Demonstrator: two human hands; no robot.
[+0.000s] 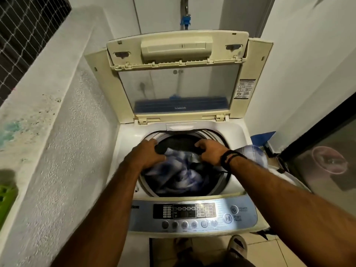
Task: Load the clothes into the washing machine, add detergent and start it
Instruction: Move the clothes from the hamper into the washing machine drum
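Observation:
A top-loading washing machine (237, 135) stands open in front of me, its folded lid (177, 89) raised at the back. Blue-and-white checked clothes (179, 174) and a dark garment (163, 148) lie in the drum mouth. My left hand (148, 153) grips the dark garment and checked cloth at the drum's left rim. My right hand (210, 151), a black band on its wrist, holds dark cloth at the right of the opening. The control panel (192, 214) with a start/pause button (227, 218) faces me at the front.
A rough white wall (63, 151) hems in the left side, with a green plastic object (5, 201) at its foot. More checked cloth (254, 155) lies on the machine's right edge. A dark glass door (327, 160) stands on the right. A blue tap fitting (185, 20) hangs behind the lid.

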